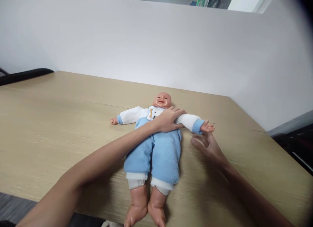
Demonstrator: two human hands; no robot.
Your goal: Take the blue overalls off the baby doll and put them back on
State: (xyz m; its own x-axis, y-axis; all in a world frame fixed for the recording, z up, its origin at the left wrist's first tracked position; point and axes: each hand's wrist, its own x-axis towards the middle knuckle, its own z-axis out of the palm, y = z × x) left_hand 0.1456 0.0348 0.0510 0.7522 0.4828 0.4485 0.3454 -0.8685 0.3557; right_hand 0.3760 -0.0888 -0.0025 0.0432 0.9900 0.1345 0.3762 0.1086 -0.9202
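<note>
A baby doll (166,155) lies on its back, its head away from me and its bare feet toward me. It wears blue fleece trousers and a white top with blue cuffs. My left hand (169,119) lies across its chest, fingers over and thumb under the upper part of the white sleeve (189,121) on the right. Just below that sleeve's blue cuff and the doll's hand (207,126) is my right hand (209,145). Its thumb and fingers are apart, and some fingertips are hidden behind the doll's hand. The doll's other arm (130,115) stretches out to the left.
The doll rests on a wooden table (73,129) with a thin seam across it. Behind stands a white partition (146,41). A black curved edge (26,75) shows at the far left, and dark items (295,145) lie beyond the right edge.
</note>
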